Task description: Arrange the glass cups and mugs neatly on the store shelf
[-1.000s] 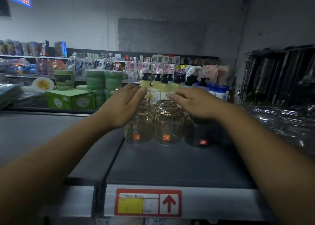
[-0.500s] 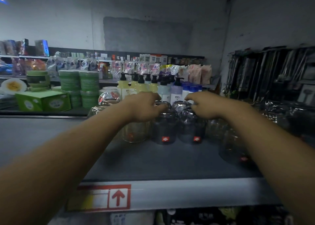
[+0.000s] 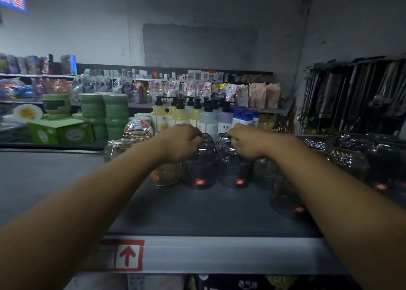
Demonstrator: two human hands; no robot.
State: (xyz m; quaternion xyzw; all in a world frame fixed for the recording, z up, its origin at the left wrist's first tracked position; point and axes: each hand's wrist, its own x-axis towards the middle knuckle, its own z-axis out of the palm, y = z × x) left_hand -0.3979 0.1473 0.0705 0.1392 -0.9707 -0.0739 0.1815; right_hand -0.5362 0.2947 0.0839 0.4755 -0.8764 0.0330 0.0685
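Smoked glass cups (image 3: 201, 168) stand mid-shelf (image 3: 186, 212), just right of the amber cup (image 3: 163, 175). Both hands have shifted off the amber pair since a second ago: left hand (image 3: 180, 142) and right hand (image 3: 246, 141) each curl closed over a smoked cup's top. Judgement: the smoked row is being straightened next.

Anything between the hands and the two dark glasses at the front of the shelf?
Nothing visible. The left hand is closed on the top of the left dark glass, and the right hand on the right dark glass. An amber glass stands close beside the left one, and more glasses crowd the right.
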